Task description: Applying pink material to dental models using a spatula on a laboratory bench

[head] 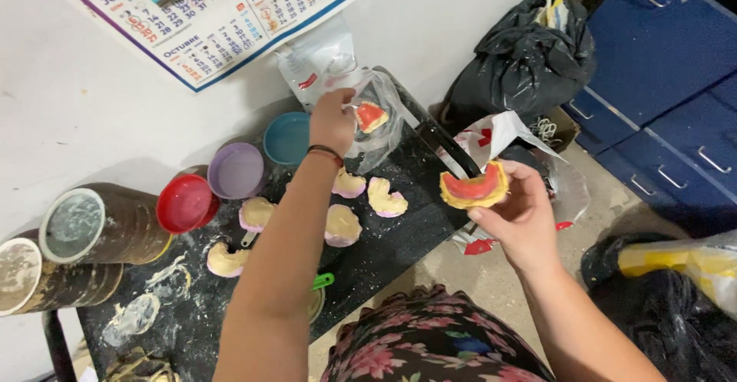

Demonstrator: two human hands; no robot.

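Fingers [491,214] of the right hand [522,217] curl narrowly around a horseshoe-shaped dental cast [476,185], yellow stone with a pink-red wax rim on top, and hold it up off the bench at about 3 o'clock from the middle of the view. The left hand [332,119] reaches toward 12 o'clock, its fingers pinched on a clear plastic bag [380,117]; inside the bag, just beside the fingertips, sits a second cast [371,116] with a red top. Whether the fingers grip the cast through the plastic or only the bag itself is hard to tell from this angle. A dark band [326,152] circles the left wrist.

Below the left forearm, the black bench top [399,244] is dusted with white powder. On it lie about 5 pale plaster casts [384,198], some pink-edged, grouped near the centre. At 10 o'clock from them stand 3 rubber mixing bowls: a teal bowl [286,138], a lilac bowl [236,170] and a red bowl [185,203], each just beside the next. At 9 o'clock, 2 brown cylinders [100,232] lie on their sides, their rims crusted white.

A wall calendar [207,13] hangs at 11 o'clock. A black rubbish bag [522,59] stands at 1 o'clock, next to blue drawers [660,59] at 2 o'clock. Another black bag [668,313] with a yellow package [675,263] on it lies at 4 o'clock.
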